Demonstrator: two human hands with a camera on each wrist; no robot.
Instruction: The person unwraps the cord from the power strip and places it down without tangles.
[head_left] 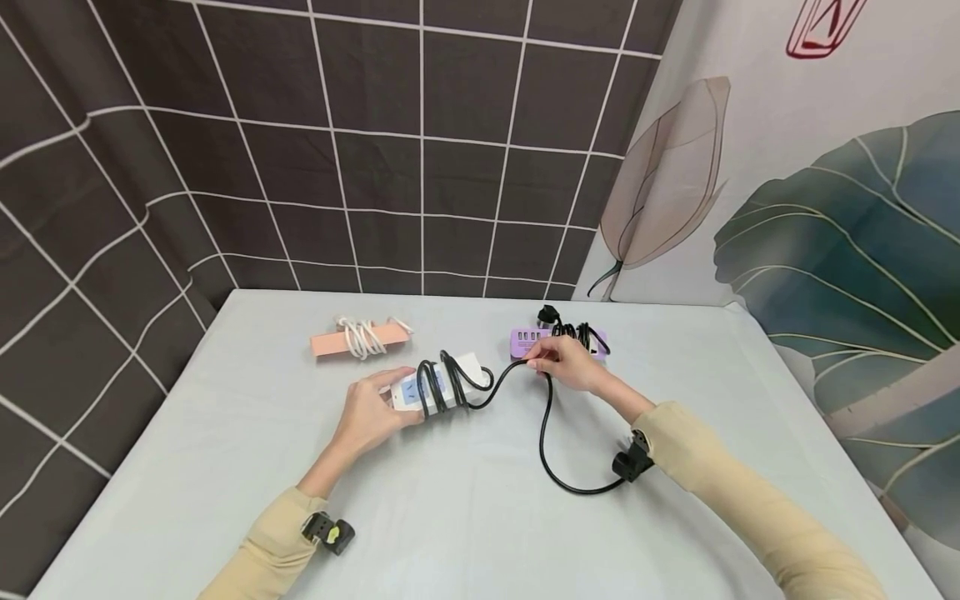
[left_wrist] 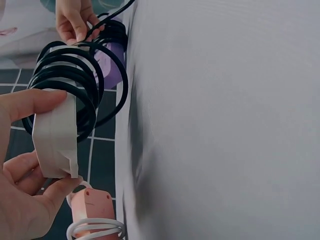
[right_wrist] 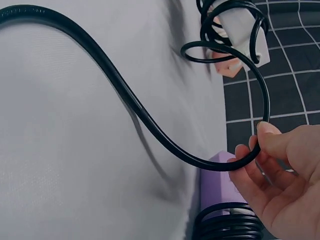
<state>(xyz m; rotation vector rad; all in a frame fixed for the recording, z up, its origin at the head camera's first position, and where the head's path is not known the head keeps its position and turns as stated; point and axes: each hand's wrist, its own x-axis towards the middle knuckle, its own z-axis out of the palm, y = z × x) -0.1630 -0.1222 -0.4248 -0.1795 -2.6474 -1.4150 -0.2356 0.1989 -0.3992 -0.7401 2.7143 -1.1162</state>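
In the head view my left hand [head_left: 373, 410] grips one end of a white power strip [head_left: 471, 367] with blue socket faces. Black cord [left_wrist: 65, 70] is wound in several loose turns around the strip's body. To the right, my right hand [head_left: 564, 363] pinches the cord's free length between thumb and fingers, as the right wrist view shows with the black cord [right_wrist: 190, 159]. From there the cord drops in a curve over the table to a black plug [head_left: 632, 462] by the right wrist. The strip is held slightly tilted; whether it touches the table I cannot tell.
A pink power strip [head_left: 324, 343] wrapped in white cord lies at the back left of the white table [head_left: 450, 517]. Behind my right hand lies a purple power strip [head_left: 522, 340] with its black cord wound around it. A dark grid-patterned cloth [head_left: 375, 175] hangs behind.
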